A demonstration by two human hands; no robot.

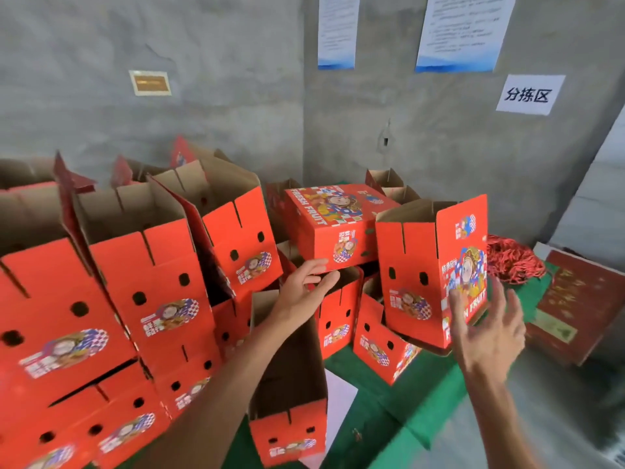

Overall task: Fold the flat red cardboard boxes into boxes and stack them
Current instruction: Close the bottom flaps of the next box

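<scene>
Now we note the upright box standing at the right end of the pile, on top of lower red boxes, its open flaps pointing up and its long axis vertical; the printed broad face looks right, toward our right hand. That hand hangs just beside this face, fingers spread and straight, gripping nothing; whether the tips touch the card we cannot tell. Our left hand reaches under the closed box, which lies flat on the heap with its picture lid up; the fingers are loosely extended near its bottom edge and hold nothing.

We judge these boxes light and empty, stiff along the panels but easily dented at corners and loose flaps. The glossy print looks slippery, so we would press flat palms on two opposite side walls, low down, rather than pinch a flap. More open boxes fill the left in rows, over green cloth on the bench.
</scene>
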